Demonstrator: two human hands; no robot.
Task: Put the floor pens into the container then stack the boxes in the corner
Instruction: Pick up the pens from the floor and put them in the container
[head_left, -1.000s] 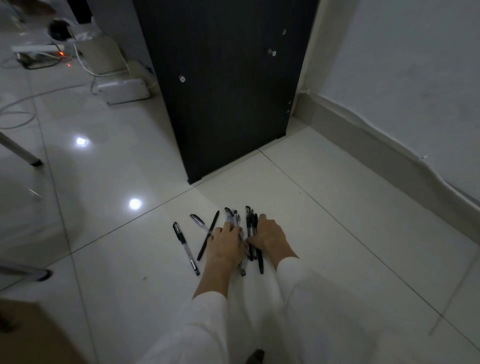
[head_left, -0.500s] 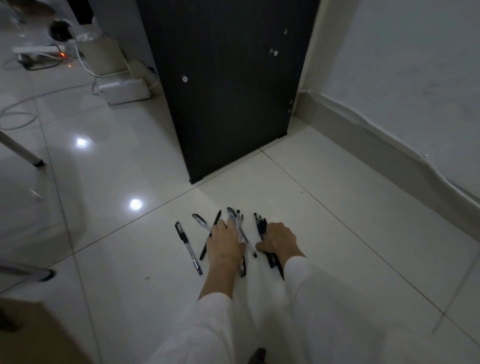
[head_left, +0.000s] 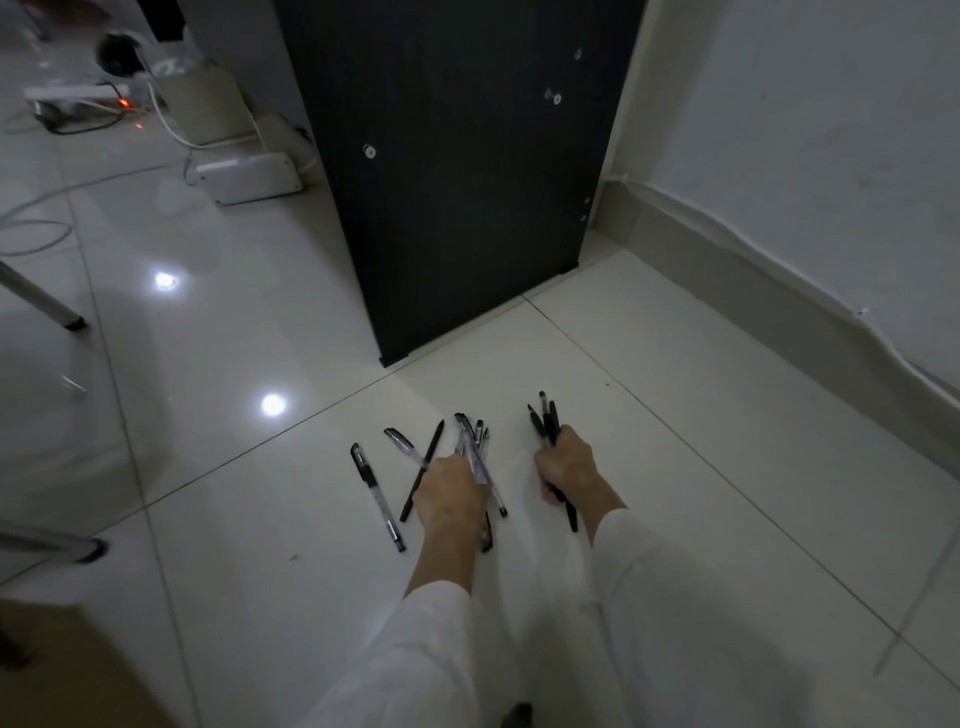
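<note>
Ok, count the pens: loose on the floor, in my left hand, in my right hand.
Loose floor pens: 3
Left bundle, in left hand: about 3
Right bundle, in right hand: about 3
Total: about 9; the bundled pens overlap.

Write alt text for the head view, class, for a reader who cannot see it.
A person's right hand grips a bundle of dark pens, while the left hand gathers more pens on a glossy white tiled floor. One pen lies apart, left. A dark cabinet stands behind.
</note>
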